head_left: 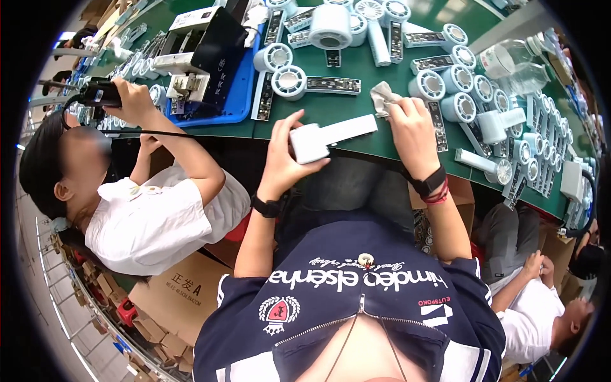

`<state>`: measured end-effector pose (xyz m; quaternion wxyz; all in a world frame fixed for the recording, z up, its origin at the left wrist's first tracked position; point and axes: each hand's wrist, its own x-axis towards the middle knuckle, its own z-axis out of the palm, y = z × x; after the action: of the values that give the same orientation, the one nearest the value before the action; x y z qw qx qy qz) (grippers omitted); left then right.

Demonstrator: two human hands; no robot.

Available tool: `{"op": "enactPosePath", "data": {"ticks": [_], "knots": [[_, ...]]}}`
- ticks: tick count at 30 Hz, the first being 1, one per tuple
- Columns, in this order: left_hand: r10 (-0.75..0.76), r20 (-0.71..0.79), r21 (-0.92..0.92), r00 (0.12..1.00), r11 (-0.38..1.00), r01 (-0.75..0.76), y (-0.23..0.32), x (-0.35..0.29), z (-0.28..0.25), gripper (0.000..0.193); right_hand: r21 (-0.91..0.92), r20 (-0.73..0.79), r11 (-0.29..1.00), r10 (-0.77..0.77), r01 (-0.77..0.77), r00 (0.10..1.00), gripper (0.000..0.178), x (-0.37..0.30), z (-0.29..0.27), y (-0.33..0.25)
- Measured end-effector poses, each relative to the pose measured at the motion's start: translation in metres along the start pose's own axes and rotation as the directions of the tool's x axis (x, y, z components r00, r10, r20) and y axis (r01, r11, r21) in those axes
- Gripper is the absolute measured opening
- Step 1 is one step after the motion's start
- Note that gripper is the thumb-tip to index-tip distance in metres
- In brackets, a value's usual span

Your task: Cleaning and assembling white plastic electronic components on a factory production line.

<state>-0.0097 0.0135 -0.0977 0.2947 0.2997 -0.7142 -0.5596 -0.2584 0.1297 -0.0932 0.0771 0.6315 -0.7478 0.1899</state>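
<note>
My left hand is closed around the head of a pale handheld fan casing, thumb below and fingers above. The casing's long handle points right, over the front edge of the green table. My right hand pinches a crumpled whitish cloth against the table, just beyond the handle's end. Close ahead lies a light blue fan with its circuit board showing in the handle. Another open fan lies just beside my right hand.
Many part-assembled fans cover the green table's right side. A blue tray bearing a black machine stands at left. Clear plastic bottles are at the far right. A co-worker on the left holds a black power tool; another person sits at right.
</note>
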Motion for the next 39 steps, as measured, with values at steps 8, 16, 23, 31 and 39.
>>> {"op": "enactPosePath", "data": {"ticks": [8, 16, 23, 31, 39], "knots": [[0.324, -0.131, 0.286, 0.937, 0.917, -0.277, 0.003, -0.029, 0.021, 0.065, 0.920, 0.336, 0.058, 0.389, -0.387, 0.858, 0.020, -0.037, -0.045, 0.008], [0.230, -0.156, -0.131, 0.961, 0.959, -0.251, 0.008, -0.031, 0.039, 0.067, 0.657, 0.696, -0.591, 0.236, -0.469, 0.678, 0.045, -0.029, -0.033, -0.026], [0.221, -0.159, -0.017, 0.962, 0.974, -0.226, 0.016, -0.040, 0.054, 0.070, 0.661, 0.673, -0.634, 0.264, -0.402, 0.691, 0.048, -0.045, -0.041, -0.060], [0.258, -0.090, 0.078, 0.962, 0.965, -0.251, 0.019, -0.040, 0.068, 0.076, 0.962, 0.094, 0.158, 0.573, -0.222, 0.814, 0.033, -0.031, -0.041, -0.029], [0.018, -0.071, 0.029, 0.997, 0.999, -0.016, 0.021, -0.042, 0.084, 0.078, 0.433, -0.008, 0.902, -0.008, 0.011, 1.000, 0.086, -0.058, 0.001, -0.029]]}}
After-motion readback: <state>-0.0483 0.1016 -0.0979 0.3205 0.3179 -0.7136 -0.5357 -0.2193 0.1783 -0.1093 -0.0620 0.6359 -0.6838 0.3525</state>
